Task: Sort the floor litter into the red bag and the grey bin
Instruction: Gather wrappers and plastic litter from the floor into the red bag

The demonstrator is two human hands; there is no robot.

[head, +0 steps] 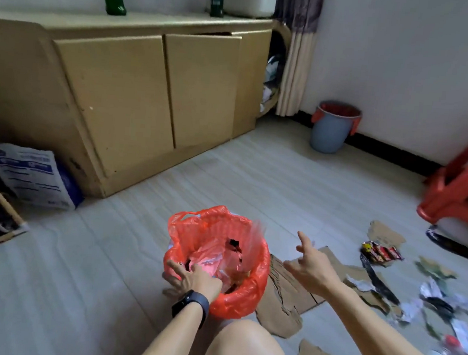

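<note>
The red bag (247, 297) stands open on the floor in front of me, with wrappers and scraps inside. My left hand (193, 278) grips its near rim, fingers curled over the edge. My right hand (308, 266) hovers just right of the bag with fingers spread and holds nothing; a blurred clear plastic piece (256, 236) is in the air over the bag's mouth. The grey bin (332, 129), lined in red, stands by the far wall. Litter (382, 252) of wrappers, paper and torn cardboard lies on the floor to the right.
A flat cardboard sheet (288, 287) lies under and right of the bag. A red plastic stool (463, 191) stands at far right. A tan cabinet (138, 95) runs along the back, a printed sack (34, 177) leans at its left. My bare knee (246, 348) is below.
</note>
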